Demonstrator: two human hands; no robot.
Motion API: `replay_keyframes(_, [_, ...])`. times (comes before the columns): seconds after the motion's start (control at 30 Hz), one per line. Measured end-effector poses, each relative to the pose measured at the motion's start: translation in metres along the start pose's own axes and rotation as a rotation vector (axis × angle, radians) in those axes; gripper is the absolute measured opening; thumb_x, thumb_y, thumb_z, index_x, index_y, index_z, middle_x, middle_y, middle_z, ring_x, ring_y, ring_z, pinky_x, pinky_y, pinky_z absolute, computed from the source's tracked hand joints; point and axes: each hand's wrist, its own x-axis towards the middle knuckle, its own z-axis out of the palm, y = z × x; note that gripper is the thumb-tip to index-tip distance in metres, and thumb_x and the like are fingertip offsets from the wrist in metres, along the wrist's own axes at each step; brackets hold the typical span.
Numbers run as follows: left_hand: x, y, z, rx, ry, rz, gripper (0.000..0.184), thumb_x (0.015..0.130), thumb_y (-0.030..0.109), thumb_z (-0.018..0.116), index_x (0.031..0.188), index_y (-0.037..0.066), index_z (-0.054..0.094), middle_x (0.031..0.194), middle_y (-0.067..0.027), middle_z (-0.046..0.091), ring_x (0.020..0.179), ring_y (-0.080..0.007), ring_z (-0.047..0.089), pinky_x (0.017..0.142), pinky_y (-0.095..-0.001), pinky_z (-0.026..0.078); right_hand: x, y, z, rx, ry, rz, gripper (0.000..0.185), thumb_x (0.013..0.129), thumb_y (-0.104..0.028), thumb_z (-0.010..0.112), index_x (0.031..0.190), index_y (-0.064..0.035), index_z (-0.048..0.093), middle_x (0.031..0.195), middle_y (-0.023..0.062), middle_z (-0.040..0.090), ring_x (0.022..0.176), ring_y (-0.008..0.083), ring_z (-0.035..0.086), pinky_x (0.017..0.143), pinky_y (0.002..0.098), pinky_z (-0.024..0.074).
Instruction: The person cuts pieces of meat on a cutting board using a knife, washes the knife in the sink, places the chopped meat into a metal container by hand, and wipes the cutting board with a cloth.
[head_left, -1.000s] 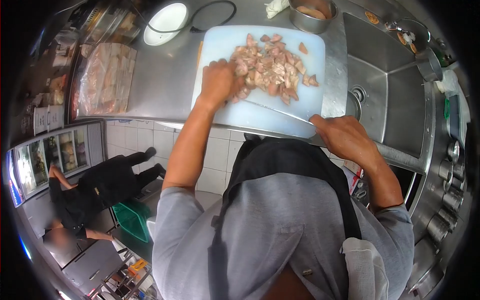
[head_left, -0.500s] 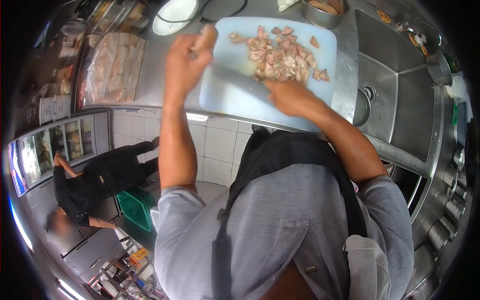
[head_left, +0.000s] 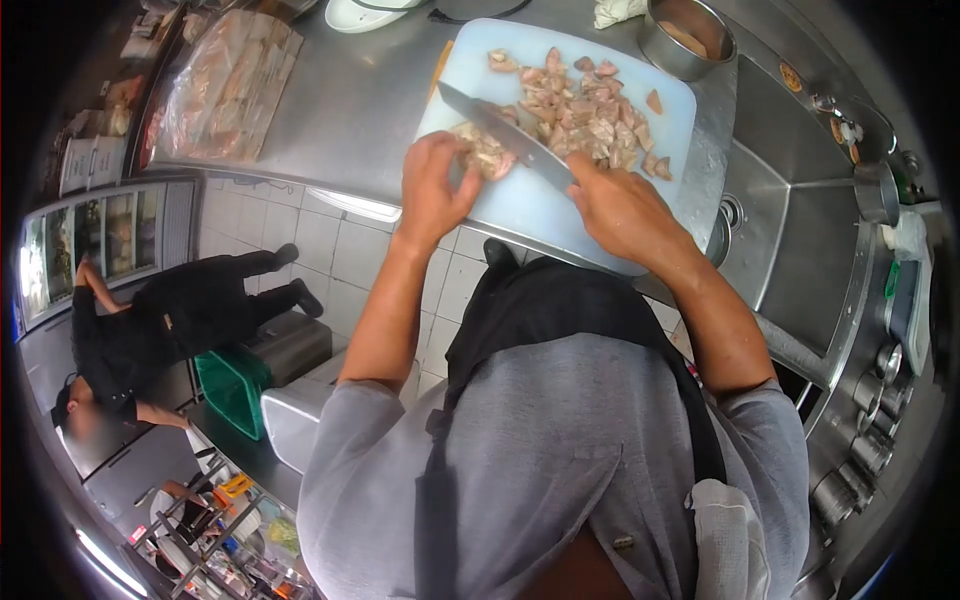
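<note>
My right hand (head_left: 625, 205) is closed round the handle of a kitchen knife (head_left: 500, 128). Its blade slants up and left across a white cutting board (head_left: 560, 215). Just below the blade lies a piece of pale pink meat (head_left: 490, 158), with the curled fingers of my left hand (head_left: 437, 185) gripping its left side. The blade hides part of this piece, and I cannot tell whether it is cutting in. Beyond the knife, a heap of cut meat chunks (head_left: 600, 115) covers the upper right of the board.
A steel pot (head_left: 690, 45) with something tan inside stands behind the board, near a sink (head_left: 815, 230) on the right. Plastic-wrapped packages (head_left: 225, 90) lie on the steel counter (head_left: 350, 110) at left. Another person (head_left: 190, 310) in black is by a glass-door fridge (head_left: 100, 245).
My left hand has come down and right, bringing the meat from above the board's left edge onto the board. The knife has risen beside it. My view has shifted slightly.
</note>
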Motion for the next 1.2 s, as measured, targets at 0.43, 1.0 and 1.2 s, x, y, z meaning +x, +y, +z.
replay_keyframes(0.43, [-0.005,-0.017,0.017,0.062,-0.043,0.065,0.030,0.075,0.015,0.079,0.100,0.007,0.065,0.099,-0.0113,0.066,0.098,-0.0349,0.060,0.088,-0.0457,0.045,0.046,-0.008,0.043,-0.045,-0.075,-0.111,0.026,0.094,-0.001,0.052,0.120,0.0024,0.048,0.089,0.0318,0.069,0.090,0.0518,0.067,0.080,0.0599,0.0492])
replay_keyframes(1.0, [0.053,-0.011,-0.017,0.076,-0.530,0.433,0.045,0.076,0.019,0.074,0.119,0.011,0.062,0.135,-0.0143,0.058,0.129,-0.0374,0.051,0.102,-0.0494,0.040,-0.072,0.041,-0.012,0.063,0.251,0.142,0.025,0.101,-0.016,0.059,0.121,-0.0040,0.048,0.084,0.0281,0.069,0.081,0.0516,0.066,0.072,0.0595,0.0491])
replay_keyframes(1.2, [0.043,0.014,-0.004,0.329,-0.347,0.345,0.046,0.076,0.035,0.082,0.110,0.010,0.063,0.111,-0.0089,0.064,0.108,-0.0338,0.058,0.087,-0.0468,0.043,-0.067,0.042,-0.017,0.019,0.222,0.079,0.023,0.102,-0.016,0.058,0.120,-0.0044,0.049,0.082,0.0265,0.070,0.077,0.0507,0.066,0.069,0.0604,0.0480])
